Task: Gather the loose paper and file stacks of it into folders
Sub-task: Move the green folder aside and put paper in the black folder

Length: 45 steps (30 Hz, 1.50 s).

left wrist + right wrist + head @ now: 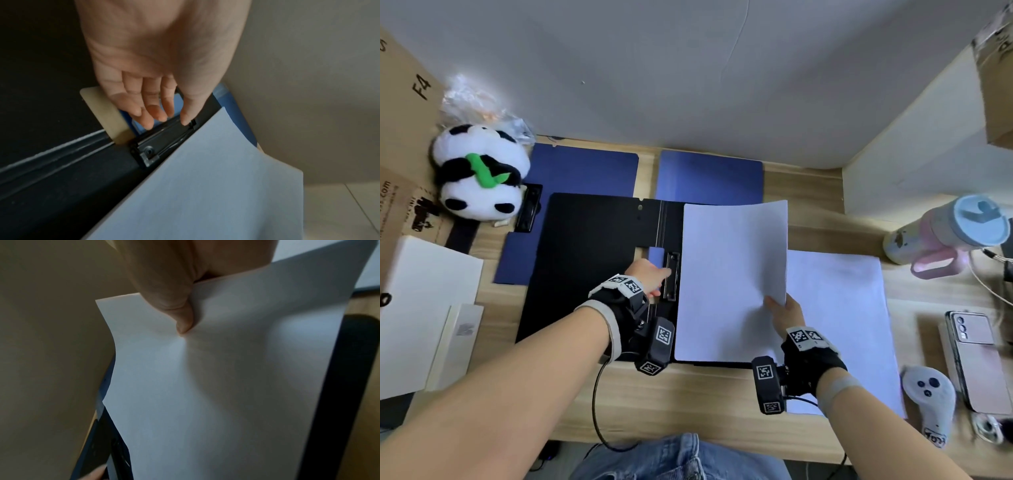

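Note:
A black folder [585, 267] lies open in the middle of the wooden desk, with its metal clip [671, 275] along the spine. My left hand [661, 284] reaches onto that clip. In the left wrist view its fingers [148, 121] are nearly straight and the thumb tip rests on the clip [164, 139]. My right hand [786, 315] pinches the right edge of a white paper stack [732, 274] that lies over the folder's right half, its far corner curling up. The thumb [183, 321] dents the paper stack [226, 386]. More loose paper [842, 308] lies flat to the right.
Two blue folders [585, 168] [709, 178] lie behind the black one. A panda plush [479, 171], cardboard boxes [400, 120] and a white box [424, 315] crowd the left. A bottle [945, 236], phone [976, 359] and grey controller [931, 401] sit at the right.

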Each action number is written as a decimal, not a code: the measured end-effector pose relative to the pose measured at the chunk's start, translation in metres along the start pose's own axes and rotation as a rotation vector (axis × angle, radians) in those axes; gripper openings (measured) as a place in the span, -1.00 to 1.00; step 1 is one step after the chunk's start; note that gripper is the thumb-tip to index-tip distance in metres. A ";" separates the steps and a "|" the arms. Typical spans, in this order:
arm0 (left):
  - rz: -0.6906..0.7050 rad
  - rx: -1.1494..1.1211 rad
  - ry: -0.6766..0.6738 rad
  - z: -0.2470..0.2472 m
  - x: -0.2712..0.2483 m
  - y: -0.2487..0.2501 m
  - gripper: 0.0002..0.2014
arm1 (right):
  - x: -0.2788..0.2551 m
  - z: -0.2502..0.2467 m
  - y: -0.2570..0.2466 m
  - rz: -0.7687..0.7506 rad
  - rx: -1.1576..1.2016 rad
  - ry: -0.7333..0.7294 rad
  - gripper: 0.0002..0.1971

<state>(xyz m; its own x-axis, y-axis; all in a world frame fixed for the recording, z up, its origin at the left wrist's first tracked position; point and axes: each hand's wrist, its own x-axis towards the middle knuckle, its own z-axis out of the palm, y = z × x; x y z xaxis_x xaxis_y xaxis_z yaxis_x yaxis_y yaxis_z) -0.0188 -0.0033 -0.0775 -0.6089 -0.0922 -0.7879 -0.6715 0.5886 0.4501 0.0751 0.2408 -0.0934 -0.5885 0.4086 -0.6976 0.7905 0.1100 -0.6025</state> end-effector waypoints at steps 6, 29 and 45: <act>0.023 0.467 -0.005 0.012 0.006 0.012 -0.54 | 0.008 0.013 0.004 -0.012 -0.028 0.044 -0.70; 0.086 0.515 -0.186 0.008 0.005 0.023 -0.63 | 0.010 0.032 0.010 -0.073 -0.010 0.035 -0.71; 0.110 0.650 -0.182 0.010 0.009 0.026 -0.57 | 0.005 0.036 0.008 -0.107 -0.037 0.076 -0.66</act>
<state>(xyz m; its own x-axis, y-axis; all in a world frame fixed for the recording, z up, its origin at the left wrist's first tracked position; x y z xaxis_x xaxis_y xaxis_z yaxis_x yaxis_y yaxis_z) -0.0374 0.0194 -0.0770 -0.5400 0.0988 -0.8359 -0.1855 0.9547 0.2327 0.0727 0.2115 -0.1154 -0.6561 0.4604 -0.5980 0.7306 0.1891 -0.6560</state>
